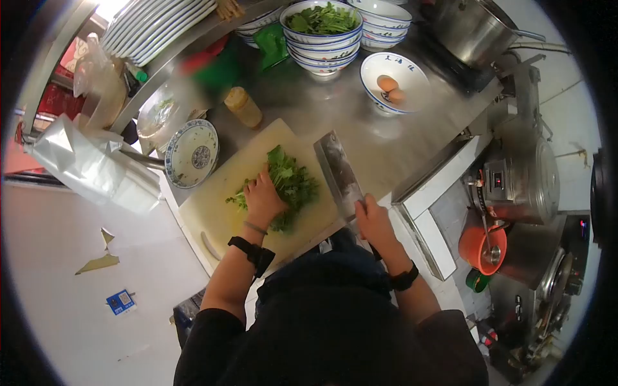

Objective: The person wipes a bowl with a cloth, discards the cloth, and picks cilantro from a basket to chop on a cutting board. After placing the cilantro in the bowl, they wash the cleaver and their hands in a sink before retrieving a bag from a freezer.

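Leafy greens (296,183) lie in a loose pile on a pale cutting board (225,174). On the left part of the pile rests my left hand (262,198), its fingers bent over the stems and partly hidden among them. My right hand (374,222) is wrapped round the handle of a cleaver (339,172). The wide blade is just right of the board's edge, apart from the greens, and points away from me.
A patterned bowl (192,153) and a jar (243,107) stand beyond the board. Further back are stacked bowls (322,48) with greens on top, a bowl (415,77) holding two eggs, and a metal pot (467,32). An orange bucket (473,248) is at the right.
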Available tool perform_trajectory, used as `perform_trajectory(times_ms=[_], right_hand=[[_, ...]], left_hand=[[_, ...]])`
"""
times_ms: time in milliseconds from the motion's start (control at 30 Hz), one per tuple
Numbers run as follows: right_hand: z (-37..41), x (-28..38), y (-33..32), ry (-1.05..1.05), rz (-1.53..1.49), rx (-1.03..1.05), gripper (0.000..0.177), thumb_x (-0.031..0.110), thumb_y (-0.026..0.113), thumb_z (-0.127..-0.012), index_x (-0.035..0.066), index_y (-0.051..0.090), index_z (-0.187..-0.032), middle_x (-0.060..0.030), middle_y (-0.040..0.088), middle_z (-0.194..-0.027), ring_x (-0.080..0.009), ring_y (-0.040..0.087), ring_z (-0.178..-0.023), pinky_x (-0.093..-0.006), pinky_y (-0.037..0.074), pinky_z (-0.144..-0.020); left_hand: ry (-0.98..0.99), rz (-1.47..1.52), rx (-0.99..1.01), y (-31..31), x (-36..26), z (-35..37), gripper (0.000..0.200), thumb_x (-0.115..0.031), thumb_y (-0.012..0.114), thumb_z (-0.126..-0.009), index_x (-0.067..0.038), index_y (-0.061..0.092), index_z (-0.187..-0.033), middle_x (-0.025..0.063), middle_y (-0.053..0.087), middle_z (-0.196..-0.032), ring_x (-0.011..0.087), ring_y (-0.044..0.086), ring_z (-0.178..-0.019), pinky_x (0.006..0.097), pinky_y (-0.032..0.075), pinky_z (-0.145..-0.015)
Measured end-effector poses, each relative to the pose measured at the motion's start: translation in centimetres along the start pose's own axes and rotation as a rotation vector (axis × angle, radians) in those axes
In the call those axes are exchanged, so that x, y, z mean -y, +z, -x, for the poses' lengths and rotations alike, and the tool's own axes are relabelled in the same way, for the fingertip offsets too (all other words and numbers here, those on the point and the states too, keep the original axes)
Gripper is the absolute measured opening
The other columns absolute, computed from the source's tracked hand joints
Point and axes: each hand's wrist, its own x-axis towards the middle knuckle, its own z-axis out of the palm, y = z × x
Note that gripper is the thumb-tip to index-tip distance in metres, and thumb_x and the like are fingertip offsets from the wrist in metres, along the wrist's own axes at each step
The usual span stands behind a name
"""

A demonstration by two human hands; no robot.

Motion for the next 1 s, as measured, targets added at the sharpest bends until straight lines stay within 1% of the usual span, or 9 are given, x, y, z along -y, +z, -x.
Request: perform_trajectory(times_ms=[67,133,233,367,433,533,633,733,1000], right_hand=[[-0.3,0.1,0.3,-0.020,0.055,0.010,0.021,0.020,0.049,-0.092,0.001,0.041,-0.086,-0.0210,0.054,-0.055,-0.0312,0.055,-0.041,-0.0401,0.043,-0.039],[-0.8,-0.4,0.7,-0.087,0.151,0.002,0.021,0.021,0.050,-0.091,0.002,0.043,-0.087,-0.0244,0.055,-0.059,-0.0403,0.057,-0.051,-0.0467,0.044,-0.047],[-1.2,-0.5,1.8,-0.162,0.236,0.022,0.021,0.024,0.050,-0.091,0.004,0.044,-0.089,-0.0254,0.056,-0.064,-0.0452,0.057,-0.062,-0.0518,0.043,-0.053],[-1.8,-0.7,4.3,-0.147,0.357,0.101,0.022,0.026,0.049,-0.091,0.005,0.045,-0.090,-0.0241,0.057,-0.066,-0.0453,0.057,-0.065,-0.0538,0.043,-0.056],[-2.1,-1.0,5.7,-0.272,0.484,0.069,0.022,0.028,0.047,-0.091,0.006,0.047,-0.090,-0.0236,0.058,-0.067,-0.0446,0.057,-0.062,-0.0546,0.044,-0.056],[-2.8,-0.5,7.1,-0.379,0.530,0.065,0.021,0.028,0.047,-0.091,0.007,0.048,-0.089,-0.0225,0.058,-0.066,-0.0436,0.057,-0.062,-0.0536,0.045,-0.055],[-3.0,2.9,6.2,-0.379,0.643,0.098,0.020,0.026,0.047,-0.091,0.007,0.048,-0.088,-0.0217,0.059,-0.066,-0.0428,0.058,-0.062,-0.0527,0.045,-0.054],[-2.2,6.0,5.4,-0.406,0.657,0.151,0.019,0.025,0.047,-0.091,0.006,0.048,-0.087,-0.0215,0.059,-0.066,-0.0426,0.058,-0.062,-0.0523,0.046,-0.054],[-3.2,3.4,8.9,-0.412,0.751,0.199,0.021,0.025,0.046,-0.092,0.005,0.046,-0.088,-0.0223,0.059,-0.068,-0.0439,0.058,-0.064,-0.0538,0.046,-0.057]], left_hand=[[-0.082,0.091,0.020,0.1,0.7,0.3,0.121,-0.029,0.085,-0.051,-0.009,0.009,-0.143,0.0206,0.048,-0.124,0.0359,0.048,-0.113,0.0450,0.037,-0.096],[-0.185,0.159,0.030,-0.4,1.1,1.1,0.117,-0.025,0.083,-0.055,-0.007,0.009,-0.143,0.0189,0.053,-0.120,0.0341,0.052,-0.109,0.0427,0.039,-0.093],[-0.282,0.240,0.130,-2.4,1.8,3.0,0.117,-0.025,0.083,-0.054,-0.006,0.009,-0.143,0.0180,0.053,-0.121,0.0351,0.053,-0.106,0.0422,0.039,-0.093],[-0.256,0.183,0.099,-0.3,4.9,4.8,0.108,-0.027,0.082,-0.053,-0.005,0.022,-0.140,0.0164,0.051,-0.122,0.0339,0.050,-0.111,0.0454,0.035,-0.097],[-0.062,-0.035,-0.091,-0.6,4.9,5.6,0.096,-0.029,0.081,-0.052,-0.005,0.035,-0.133,0.0155,0.048,-0.123,0.0321,0.045,-0.117,0.0512,0.030,-0.101],[-0.016,-0.010,-0.111,1.3,5.3,5.4,0.087,-0.029,0.080,-0.052,-0.005,0.043,-0.126,0.0125,0.047,-0.124,0.0308,0.041,-0.120,0.0559,0.026,-0.102],[0.001,0.047,0.006,1.6,5.1,5.1,0.084,-0.029,0.080,-0.053,-0.006,0.044,-0.126,0.0107,0.047,-0.123,0.0311,0.042,-0.120,0.0554,0.026,-0.102],[0.025,-0.018,-0.064,2.0,4.8,5.6,0.081,-0.028,0.080,-0.055,-0.006,0.046,-0.124,0.0096,0.049,-0.120,0.0302,0.045,-0.115,0.0540,0.030,-0.100],[0.029,-0.074,-0.157,3.1,4.8,5.5,0.072,-0.020,0.076,-0.057,-0.008,0.048,-0.121,0.0070,0.051,-0.114,0.0271,0.050,-0.103,0.0517,0.037,-0.092]])
